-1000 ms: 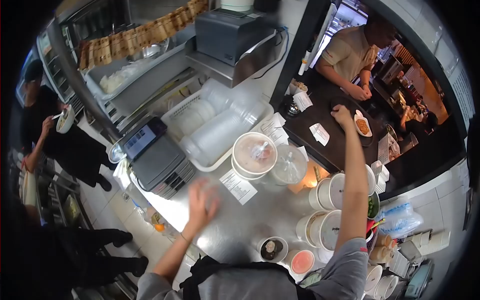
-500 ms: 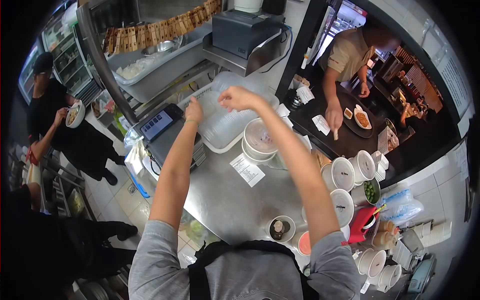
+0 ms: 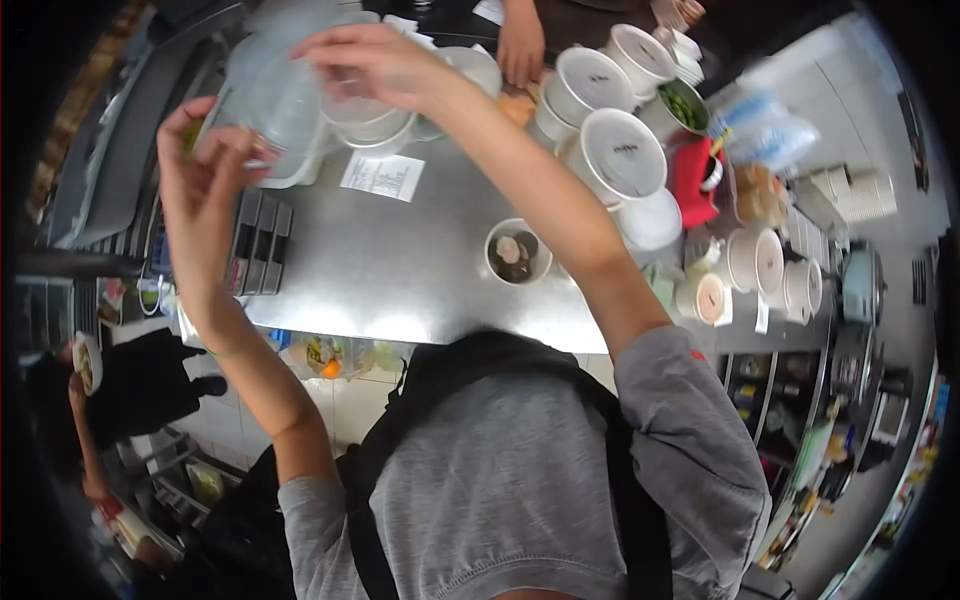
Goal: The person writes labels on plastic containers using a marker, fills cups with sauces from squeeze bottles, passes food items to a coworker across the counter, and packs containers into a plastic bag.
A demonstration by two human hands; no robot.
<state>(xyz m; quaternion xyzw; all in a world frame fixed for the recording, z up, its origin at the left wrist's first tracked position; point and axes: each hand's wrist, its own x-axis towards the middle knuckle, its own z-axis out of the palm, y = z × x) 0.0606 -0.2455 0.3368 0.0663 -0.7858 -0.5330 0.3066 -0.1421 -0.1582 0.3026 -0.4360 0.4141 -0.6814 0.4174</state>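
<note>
Steel counter (image 3: 400,270) below, the left hand (image 3: 198,195) and right hand (image 3: 390,68) hover near clear plasticware (image 3: 272,95), grips unclear.

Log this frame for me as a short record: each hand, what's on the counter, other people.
Left hand: raised, fingers bent, near clear plasticware; grip unclear
Right hand: raised, blurred; grip unclear
Counter: metal
Printed slip: flat on counter
Open bowl: dark contents, one pale piece
White lidded tubs: right of the slip in view
Other people: a hand at the far edge; someone in dark clothing, far left
</note>
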